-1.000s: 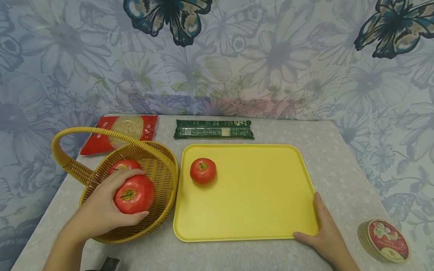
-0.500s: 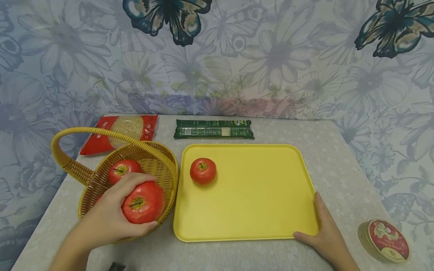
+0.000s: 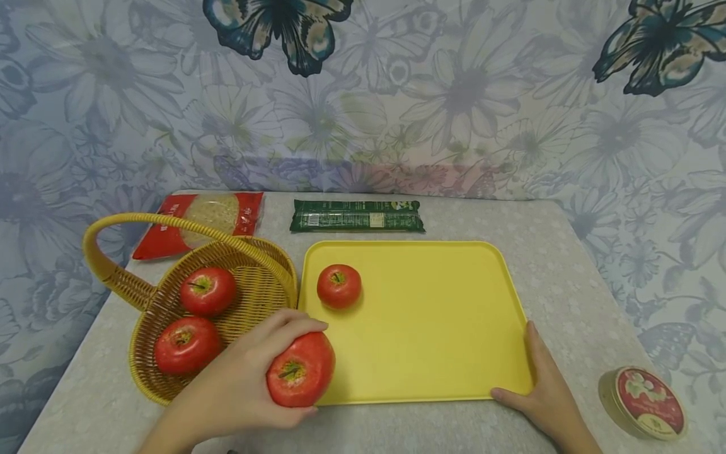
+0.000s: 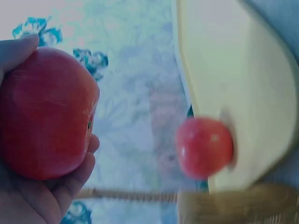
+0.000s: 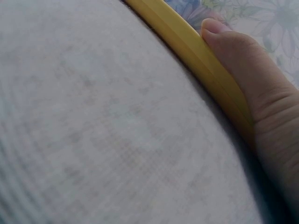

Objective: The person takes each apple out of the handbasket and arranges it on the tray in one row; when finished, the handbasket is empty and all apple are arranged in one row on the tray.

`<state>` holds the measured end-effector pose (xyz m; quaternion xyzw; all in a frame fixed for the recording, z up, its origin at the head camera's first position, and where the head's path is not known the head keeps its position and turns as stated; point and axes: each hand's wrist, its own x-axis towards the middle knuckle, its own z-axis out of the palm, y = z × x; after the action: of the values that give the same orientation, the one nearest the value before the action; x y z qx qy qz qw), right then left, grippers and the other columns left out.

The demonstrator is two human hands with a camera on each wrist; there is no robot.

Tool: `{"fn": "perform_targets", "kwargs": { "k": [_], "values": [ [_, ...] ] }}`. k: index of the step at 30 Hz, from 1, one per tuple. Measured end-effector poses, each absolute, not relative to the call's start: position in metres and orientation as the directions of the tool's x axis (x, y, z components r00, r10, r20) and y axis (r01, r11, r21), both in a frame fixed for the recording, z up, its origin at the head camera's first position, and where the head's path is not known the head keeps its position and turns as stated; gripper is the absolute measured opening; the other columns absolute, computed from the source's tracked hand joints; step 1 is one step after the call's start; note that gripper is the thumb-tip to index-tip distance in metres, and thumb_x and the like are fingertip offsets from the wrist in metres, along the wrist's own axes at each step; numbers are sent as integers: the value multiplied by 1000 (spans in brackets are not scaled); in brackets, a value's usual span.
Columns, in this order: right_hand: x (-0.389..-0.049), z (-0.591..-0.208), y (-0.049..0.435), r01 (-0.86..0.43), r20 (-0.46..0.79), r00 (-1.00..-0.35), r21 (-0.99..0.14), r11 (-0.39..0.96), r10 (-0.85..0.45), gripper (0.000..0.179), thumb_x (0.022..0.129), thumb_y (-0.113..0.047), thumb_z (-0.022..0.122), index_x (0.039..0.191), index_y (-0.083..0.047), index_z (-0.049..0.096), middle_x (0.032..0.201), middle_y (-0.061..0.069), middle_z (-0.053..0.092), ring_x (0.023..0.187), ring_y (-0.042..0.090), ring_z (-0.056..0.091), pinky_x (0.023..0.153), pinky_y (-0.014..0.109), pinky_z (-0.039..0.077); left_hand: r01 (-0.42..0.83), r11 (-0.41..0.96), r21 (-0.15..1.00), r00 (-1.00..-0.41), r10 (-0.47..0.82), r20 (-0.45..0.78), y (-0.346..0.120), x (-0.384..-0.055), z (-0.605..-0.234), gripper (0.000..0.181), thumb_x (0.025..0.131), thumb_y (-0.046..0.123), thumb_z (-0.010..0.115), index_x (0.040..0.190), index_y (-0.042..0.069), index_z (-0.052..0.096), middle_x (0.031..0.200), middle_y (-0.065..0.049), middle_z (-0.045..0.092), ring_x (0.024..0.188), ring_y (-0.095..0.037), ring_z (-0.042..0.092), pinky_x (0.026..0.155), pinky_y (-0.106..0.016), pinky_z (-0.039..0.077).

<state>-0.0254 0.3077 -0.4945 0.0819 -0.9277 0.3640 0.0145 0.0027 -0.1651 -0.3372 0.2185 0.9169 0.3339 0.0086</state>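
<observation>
Left hand (image 3: 252, 375), grip curled round a red apple (image 3: 302, 371), and from the head view it overlaps the yellow tray's (image 3: 431, 328) near-left corner, just beside the basket's (image 3: 261, 293) rim! Right hand (image 3: 544, 391), thumb and finger spread, touches the near-right corner. Past the second apple (image 3: 339, 287), yellow surface stretches wide to the right edge.

Gloss against rough weave
From here I see a glossy apple (image 3: 301, 369), smooth plastic tray (image 3: 431, 321), rough woven basket (image 3: 259, 293), shiny film packet (image 3: 357, 216).
</observation>
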Motion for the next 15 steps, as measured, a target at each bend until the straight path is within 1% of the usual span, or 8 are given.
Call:
{"fn": "perform_targets", "kwargs": {
  "k": [5,8,11,15],
  "values": [
    [-25,-495,308,-171,96,-985,-679,714,-145,134,68,-30,92,160,-14,-3,166,22,6,150,48,11,105,-1,-1,390,640,662,-892,441,99,-140,-4,-349,82,65,52,89,134,50,45,127,25,46,106,1,55,82,-27,55],
    [-25,-495,307,-167,92,-986,-677,717,-142,133,68,-30,92,160,-15,-3,166,21,6,150,47,11,105,-1,-1,384,605,698,-888,449,98,-125,-8,-356,83,65,49,89,134,50,45,127,25,46,109,1,55,85,-28,55],
    [-25,-495,307,-168,94,-985,-676,718,-142,134,68,-30,92,160,-14,-3,166,22,6,150,47,11,105,-1,-1,343,584,736,-899,432,76,-111,-14,-360,83,63,45,90,133,51,45,126,26,46,111,1,54,86,-29,55],
    [-25,-494,307,-162,88,-986,-676,719,-140,134,67,-31,92,160,-14,-3,166,22,6,150,47,11,105,-1,-1,297,595,747,-919,390,55,-96,-23,-365,82,63,42,91,133,47,48,126,24,47,110,0,54,85,-30,55]
  ]
}}
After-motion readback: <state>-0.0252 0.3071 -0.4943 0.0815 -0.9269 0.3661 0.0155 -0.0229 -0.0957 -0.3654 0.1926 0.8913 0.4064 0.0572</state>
